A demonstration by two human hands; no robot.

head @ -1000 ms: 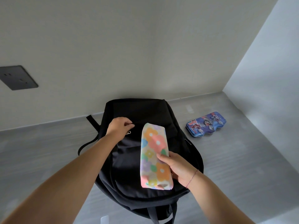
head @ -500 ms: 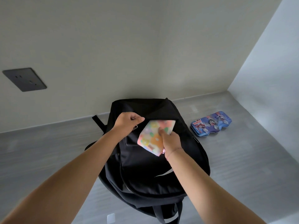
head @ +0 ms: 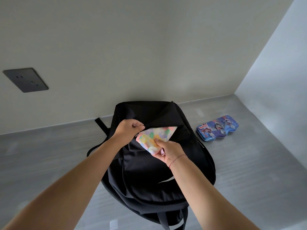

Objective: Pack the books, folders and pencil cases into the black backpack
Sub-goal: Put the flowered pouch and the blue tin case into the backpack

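The black backpack [head: 149, 173] lies on the grey surface with its top toward the wall. My left hand [head: 127, 130] pinches the edge of its front pocket opening and holds it up. A floral pencil case [head: 156, 136] in pastel colours sticks halfway out of that pocket, its far end hidden under the black flap. My right hand [head: 167, 151] grips the near end of the case by its pink zipper corner. A blue tin pencil case [head: 217, 127] with cartoon figures lies flat to the right of the backpack.
A pale wall stands right behind the backpack, with a dark socket plate [head: 25, 80] on it at the left. Another wall closes off the right side. The grey surface [head: 259, 163] stretches around the bag. A small white object [head: 113, 224] lies at the bottom edge.
My right hand brought the floral pencil case from above the backpack's front to the pocket and pushed it partly inside. My left hand lifted the pocket's edge higher.
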